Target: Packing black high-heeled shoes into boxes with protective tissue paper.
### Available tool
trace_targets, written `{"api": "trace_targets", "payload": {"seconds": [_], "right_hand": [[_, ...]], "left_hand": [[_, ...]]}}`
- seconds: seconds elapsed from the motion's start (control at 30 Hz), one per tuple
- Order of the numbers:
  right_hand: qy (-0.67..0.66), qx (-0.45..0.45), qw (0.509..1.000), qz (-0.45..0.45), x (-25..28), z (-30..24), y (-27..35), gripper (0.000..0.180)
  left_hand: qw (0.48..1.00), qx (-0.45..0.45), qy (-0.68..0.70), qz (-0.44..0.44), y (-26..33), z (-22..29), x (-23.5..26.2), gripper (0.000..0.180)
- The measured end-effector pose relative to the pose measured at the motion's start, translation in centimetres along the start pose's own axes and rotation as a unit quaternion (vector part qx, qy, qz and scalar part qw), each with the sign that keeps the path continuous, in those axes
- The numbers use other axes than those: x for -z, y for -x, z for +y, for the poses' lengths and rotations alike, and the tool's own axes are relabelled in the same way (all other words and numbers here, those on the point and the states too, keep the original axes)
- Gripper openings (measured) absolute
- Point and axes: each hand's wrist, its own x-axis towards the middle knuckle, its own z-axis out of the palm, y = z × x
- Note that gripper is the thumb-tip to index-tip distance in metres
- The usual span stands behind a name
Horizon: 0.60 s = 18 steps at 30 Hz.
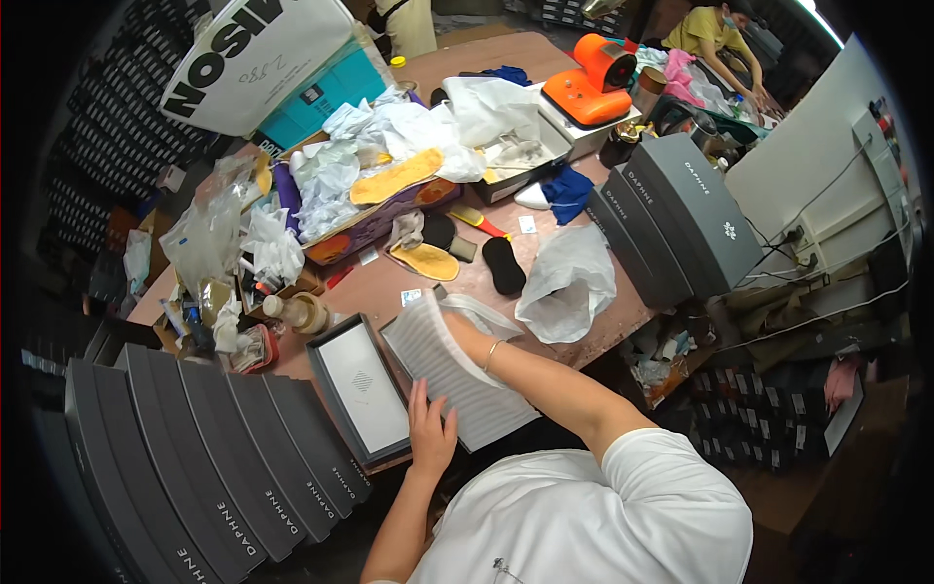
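A white striped sheet of wrapping (455, 389) lies over a dark grey shoebox, whose edge (389, 341) shows at the left. My left hand (431, 430) rests at the sheet's near left side, fingers apart, holding nothing that I can see. My right hand (469, 339) reaches under the sheet's far fold, so its fingers and whatever they touch are hidden. Beside the sheet, on the left, lies a shallow grey box part (313, 352) with a white inside and a small printed pattern. A crumpled white bag (569, 282) stands open to the right of my right hand.
Grey shoeboxes stand in a row (199, 457) at the left and a stack (671, 214) at the right. Behind are a black sponge (503, 266), yellow insoles (425, 261), a carton of crumpled paper (341, 185) and an orange device (589, 83). Another person (715, 39) works far right.
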Motion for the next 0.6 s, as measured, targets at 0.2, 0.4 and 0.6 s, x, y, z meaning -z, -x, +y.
{"api": "trace_targets", "payload": {"seconds": [0.2, 0.4, 0.6], "right_hand": [[0.272, -0.08, 0.945, 0.162, 16.7, -3.4, 6.4, 0.052], [0.199, -0.354, 0.895, 0.183, 18.5, 7.1, 17.3, 0.058], [0.187, -0.146, 0.932, 0.273, 25.6, 5.6, 10.7, 0.028]], "left_hand": [[0.861, -0.032, -0.31, -0.402, -8.9, -1.6, -6.9, 0.04], [0.936, -0.086, -0.246, -0.236, -8.1, -1.7, -7.2, 0.036], [0.968, 0.054, 0.206, -0.133, -12.8, 0.7, -4.6, 0.031]]}}
